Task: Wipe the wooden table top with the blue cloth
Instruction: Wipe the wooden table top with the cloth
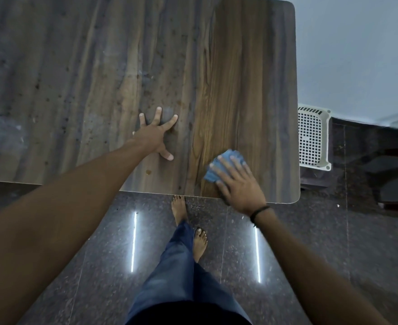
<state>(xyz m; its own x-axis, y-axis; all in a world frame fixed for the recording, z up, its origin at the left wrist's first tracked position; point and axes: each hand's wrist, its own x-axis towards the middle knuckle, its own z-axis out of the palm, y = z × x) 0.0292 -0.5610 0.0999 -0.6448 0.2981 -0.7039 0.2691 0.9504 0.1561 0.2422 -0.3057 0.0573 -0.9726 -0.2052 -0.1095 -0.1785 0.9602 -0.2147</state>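
The wooden table top (146, 55) fills the upper part of the view, dusty and speckled on the left, cleaner brown on the right. A folded blue cloth (226, 160) lies near the table's front right corner. My right hand (238, 184) presses flat on the cloth with straight, spread fingers; most of the cloth is hidden beneath it. My left hand (157, 134) rests on the bare wood to the left of the cloth, fingers splayed wide, holding nothing.
A small brown stain (148, 171) marks the wood near the front edge. A white perforated plastic crate (313, 137) stands on the floor right of the table. My bare feet (188, 221) stand on the dark polished floor at the table's front edge.
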